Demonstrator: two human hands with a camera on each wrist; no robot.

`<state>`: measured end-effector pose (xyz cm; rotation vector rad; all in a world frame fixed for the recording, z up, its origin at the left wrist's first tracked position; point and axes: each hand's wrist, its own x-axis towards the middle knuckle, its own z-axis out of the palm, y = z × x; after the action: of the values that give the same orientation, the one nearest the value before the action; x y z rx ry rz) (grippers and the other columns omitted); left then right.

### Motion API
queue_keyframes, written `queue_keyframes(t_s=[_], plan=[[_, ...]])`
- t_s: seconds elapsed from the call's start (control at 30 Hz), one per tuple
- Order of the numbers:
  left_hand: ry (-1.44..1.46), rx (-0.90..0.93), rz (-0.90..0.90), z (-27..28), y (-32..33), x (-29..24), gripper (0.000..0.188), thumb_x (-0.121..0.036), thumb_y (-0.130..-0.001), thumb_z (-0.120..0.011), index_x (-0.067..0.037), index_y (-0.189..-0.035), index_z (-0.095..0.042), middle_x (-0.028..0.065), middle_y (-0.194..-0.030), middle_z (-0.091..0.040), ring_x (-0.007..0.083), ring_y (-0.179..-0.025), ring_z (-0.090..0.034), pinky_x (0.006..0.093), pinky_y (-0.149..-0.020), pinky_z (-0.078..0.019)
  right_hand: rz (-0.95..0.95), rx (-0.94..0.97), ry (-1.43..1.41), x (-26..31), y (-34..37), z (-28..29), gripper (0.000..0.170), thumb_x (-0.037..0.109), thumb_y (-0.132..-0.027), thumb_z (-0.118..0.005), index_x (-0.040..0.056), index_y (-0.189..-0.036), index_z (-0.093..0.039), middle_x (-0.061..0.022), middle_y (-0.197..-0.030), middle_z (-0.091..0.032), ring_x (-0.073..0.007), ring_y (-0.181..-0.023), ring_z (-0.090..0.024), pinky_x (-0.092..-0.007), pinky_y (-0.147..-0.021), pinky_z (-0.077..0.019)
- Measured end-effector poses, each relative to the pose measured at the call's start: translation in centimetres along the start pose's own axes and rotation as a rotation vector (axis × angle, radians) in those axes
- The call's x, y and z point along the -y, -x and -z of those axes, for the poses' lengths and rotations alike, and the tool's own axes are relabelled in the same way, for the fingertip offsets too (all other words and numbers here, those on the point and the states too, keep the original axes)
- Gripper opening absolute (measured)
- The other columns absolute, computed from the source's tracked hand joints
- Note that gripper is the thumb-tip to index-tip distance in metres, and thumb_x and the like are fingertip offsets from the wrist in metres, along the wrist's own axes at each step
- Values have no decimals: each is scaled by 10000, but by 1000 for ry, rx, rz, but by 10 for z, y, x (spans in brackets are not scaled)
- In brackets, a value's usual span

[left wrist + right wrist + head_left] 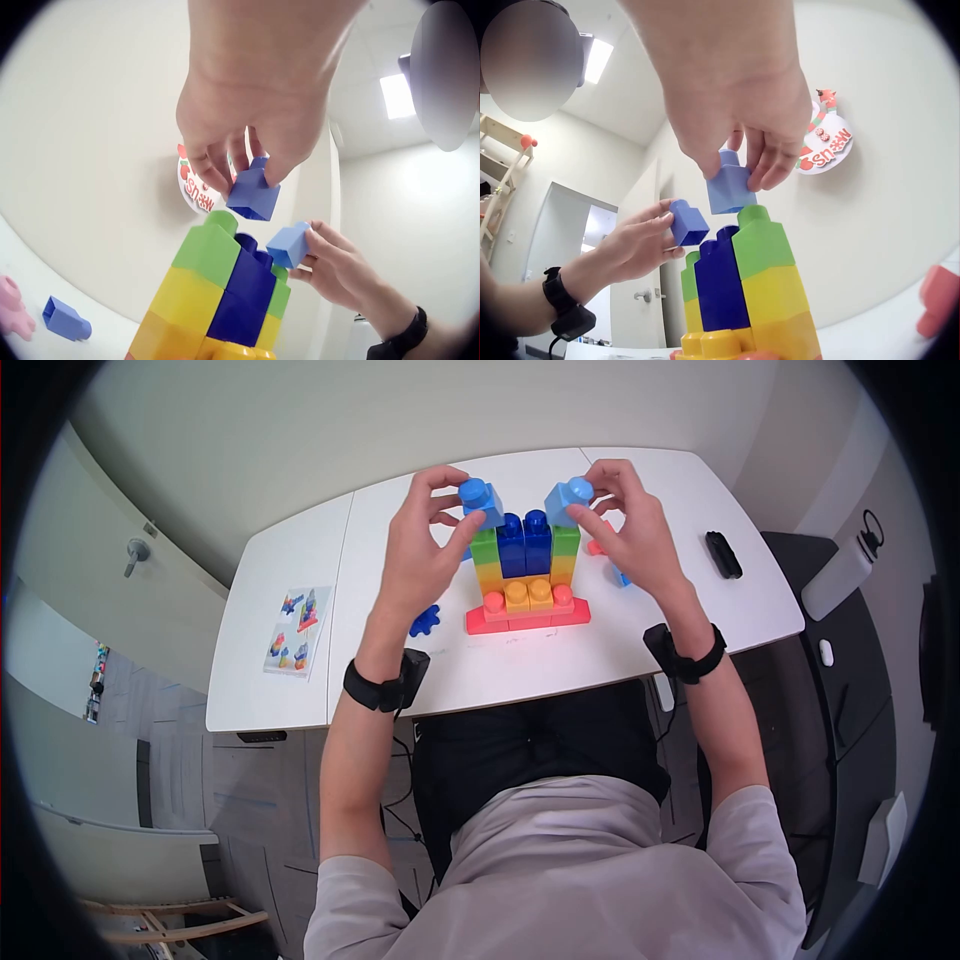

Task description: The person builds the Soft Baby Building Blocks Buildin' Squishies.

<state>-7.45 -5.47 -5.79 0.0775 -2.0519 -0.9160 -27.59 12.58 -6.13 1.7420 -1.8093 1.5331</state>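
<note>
My left hand pinches a light blue block with one stud, tilted over the left green block of a built block structure. My right hand pinches a matching light blue block over the right green block. In the left wrist view a gap shows between the left-held block and the green stud below it. The right-held block sits close over its green stud in the right wrist view. Between the green columns stand dark blue blocks, above yellow and orange ones and a red base.
A dark blue gear-shaped piece lies left of the structure. On its right are a loose light blue block and a red piece. A picture sheet lies at the left, a black case at the right. A white bottle stands beyond.
</note>
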Motion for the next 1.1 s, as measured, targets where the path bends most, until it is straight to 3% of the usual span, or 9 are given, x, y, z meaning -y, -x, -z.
queue_keyframes(t_s=[0.13,0.3,0.6,0.73,0.8,1.03,1.1], plan=[[-116,-99,-117,-23,6,3,377,-68,-930,-759,-21,-1260,-582,108,-1159,-705,234,-1047,-726,344,-905,-561,61,-67,90,0,1,-20,400,230,-927,-796,40,-1192,-564,-143,-1038,-740,-264,-972,-733,-337,-848,-575],[-187,-81,-135,-38,11,9,378,-82,-941,-745,-45,-1293,-612,137,-1188,-716,275,-1077,-720,368,-932,-559,58,-61,211,-5,5,-39,375,235,-926,-782,72,-1226,-627,-117,-1023,-726,-280,-982,-688,-394,-875,-532],[-319,9,-102,-32,10,6,392,-122,-969,-707,-52,-1344,-615,148,-1212,-714,293,-1099,-708,372,-943,-554,163,-52,253,-2,9,-42,365,184,-940,-742,101,-1279,-635,-100,-1021,-716,-294,-952,-656,-408,-859,-512],[-326,11,-89,-33,10,5,405,-97,-957,-714,-52,-1346,-613,148,-1208,-715,295,-1084,-715,376,-934,-559,119,-11,250,5,8,-36,397,141,-932,-746,89,-1301,-609,-118,-1056,-718,-298,-975,-677,-410,-869,-531],[-324,8,-82,-34,11,6,409,-86,-951,-717,-51,-1345,-611,148,-1207,-715,295,-1081,-718,377,-930,-562,11,48,42,3,8,-36,417,99,-932,-739,81,-1318,-581,-136,-1102,-720,-293,-1016,-706,-403,-891,-557],[-320,-27,-142,-34,10,9,373,-90,-938,-710,-73,-1300,-622,152,-1168,-707,330,-974,-725,415,-828,-583,27,-74,-185,-6,3,-35,410,99,-946,-733,75,-1321,-567,-144,-1143,-719,-276,-1060,-722,-388,-924,-568],[-315,-29,-150,-34,10,8,372,-89,-938,-710,-71,-1299,-621,153,-1167,-707,328,-976,-725,415,-827,-583,-42,86,-79,-2,5,-32,413,117,-965,-728,41,-1332,-554,-135,-1196,-701,-269,-1120,-705,-382,-1034,-537]])
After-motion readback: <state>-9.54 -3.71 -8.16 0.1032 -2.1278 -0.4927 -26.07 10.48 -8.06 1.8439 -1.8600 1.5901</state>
